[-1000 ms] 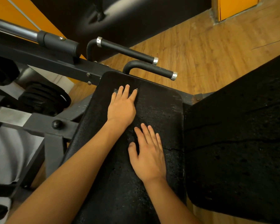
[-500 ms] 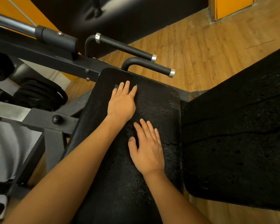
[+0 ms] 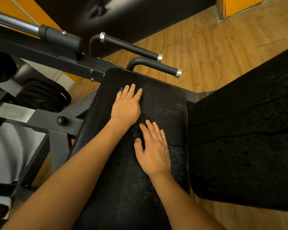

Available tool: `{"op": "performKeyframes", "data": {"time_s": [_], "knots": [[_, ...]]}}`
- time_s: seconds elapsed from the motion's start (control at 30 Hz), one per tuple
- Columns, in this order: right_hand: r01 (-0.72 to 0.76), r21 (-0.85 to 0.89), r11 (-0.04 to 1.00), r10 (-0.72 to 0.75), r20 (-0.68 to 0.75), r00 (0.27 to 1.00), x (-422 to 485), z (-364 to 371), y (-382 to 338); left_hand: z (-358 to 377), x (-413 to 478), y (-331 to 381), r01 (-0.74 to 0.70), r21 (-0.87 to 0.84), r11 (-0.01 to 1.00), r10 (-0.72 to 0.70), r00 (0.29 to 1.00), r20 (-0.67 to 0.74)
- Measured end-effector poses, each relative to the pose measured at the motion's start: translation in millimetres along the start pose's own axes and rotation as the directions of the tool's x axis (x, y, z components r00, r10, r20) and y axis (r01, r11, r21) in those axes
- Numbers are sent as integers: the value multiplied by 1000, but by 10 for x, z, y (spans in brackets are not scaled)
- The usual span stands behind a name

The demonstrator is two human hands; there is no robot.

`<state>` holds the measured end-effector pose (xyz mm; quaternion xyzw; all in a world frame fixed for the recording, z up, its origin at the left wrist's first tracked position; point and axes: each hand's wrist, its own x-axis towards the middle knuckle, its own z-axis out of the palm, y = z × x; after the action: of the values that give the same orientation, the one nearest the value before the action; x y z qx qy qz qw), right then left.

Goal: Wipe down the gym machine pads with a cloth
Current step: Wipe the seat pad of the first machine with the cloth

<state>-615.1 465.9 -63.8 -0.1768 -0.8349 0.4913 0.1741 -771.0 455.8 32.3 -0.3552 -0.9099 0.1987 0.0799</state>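
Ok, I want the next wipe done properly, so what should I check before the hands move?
1. A cloth is under the hands: cannot tell; none plainly shows.
2. The left hand lies flat on the pad: ok.
3. The right hand lies flat on the same pad, nearer the person: ok.
4. The pad is sound: not ok; it is pitted, with a crack at its right edge.
5. The second pad on the right is wiped: cannot tell; neither hand touches it.
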Motion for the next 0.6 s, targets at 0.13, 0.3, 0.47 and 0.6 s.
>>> {"op": "performKeyframes", "data": {"time_s": [0.13,0.3,0.47,0.6], "knots": [[-2,-1,1000,2,4,1000,8,-4,6,9,-265,-46,-3,14,1000,3,999,-33],[0,13,1000,-1,29,1000,11,-22,8,-19,-653,-29,39,21,999,-39,999,-31],[-1,40,999,-1,36,999,-3,-44,-4,-39,-990,-1,52,29,998,-53,999,7],[0,37,999,-2,37,999,4,-49,-1,-40,-781,21,41,38,998,-42,999,22]]}}
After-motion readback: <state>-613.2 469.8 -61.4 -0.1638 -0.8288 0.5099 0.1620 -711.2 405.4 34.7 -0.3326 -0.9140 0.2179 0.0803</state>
